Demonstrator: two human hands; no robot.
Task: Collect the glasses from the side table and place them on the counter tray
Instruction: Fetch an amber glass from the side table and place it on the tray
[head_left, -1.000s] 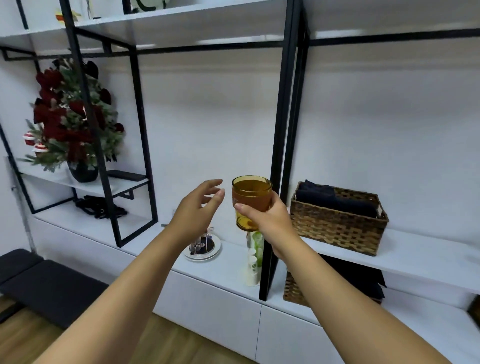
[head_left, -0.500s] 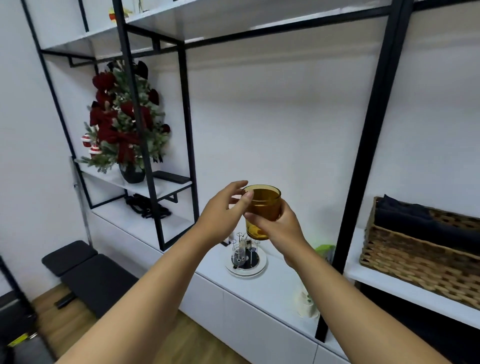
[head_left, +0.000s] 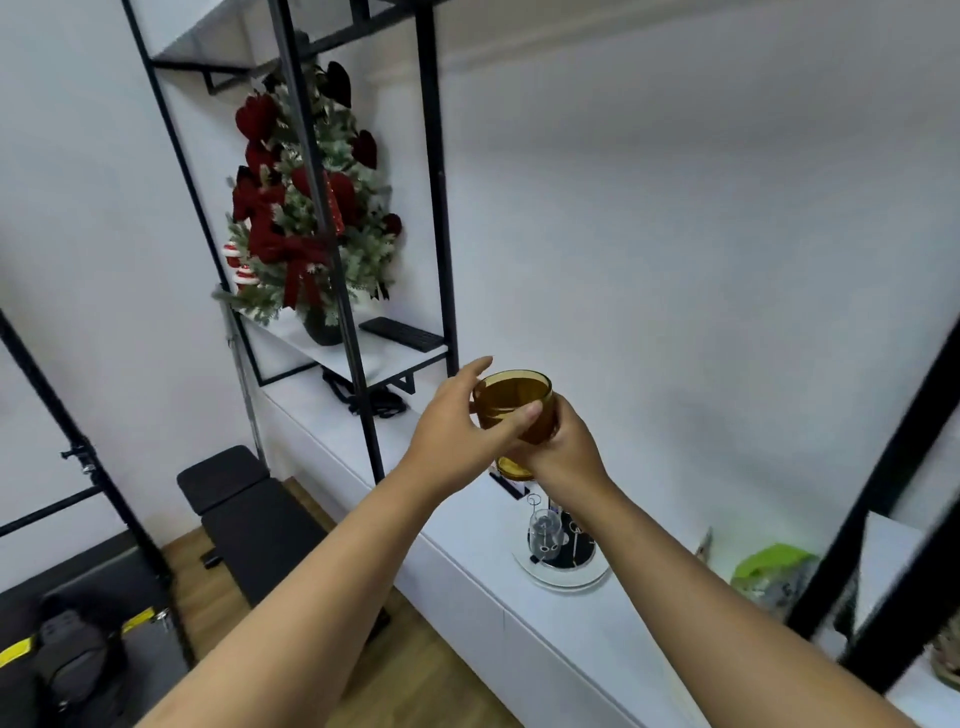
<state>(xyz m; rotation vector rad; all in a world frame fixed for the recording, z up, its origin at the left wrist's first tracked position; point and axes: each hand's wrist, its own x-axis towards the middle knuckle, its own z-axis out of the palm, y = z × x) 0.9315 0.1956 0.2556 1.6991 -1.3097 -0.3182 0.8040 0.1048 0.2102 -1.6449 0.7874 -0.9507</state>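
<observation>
An amber footed glass (head_left: 514, 402) is held upright in the air in front of me, above the white cabinet top. My right hand (head_left: 563, 449) grips it low, round the bowl and stem. My left hand (head_left: 457, 426) wraps round its left side, the thumb lying across the front of the bowl and the fingers reaching behind the rim. No tray and no side table are in view.
A white low cabinet (head_left: 467, 587) runs below, with a round plate of small clear glassware (head_left: 558, 551) and a green packet (head_left: 774, 569). Black shelf posts (head_left: 332, 249) stand left, one more at the right (head_left: 883, 493). A red-and-green decorated tree (head_left: 306, 223) sits on a shelf. Black benches (head_left: 244, 514) lie on the floor.
My view has swung left, so the wicker basket has left the frame. My left hand, apart from the glass a second ago, now closes round it; the right hand keeps its hold.
</observation>
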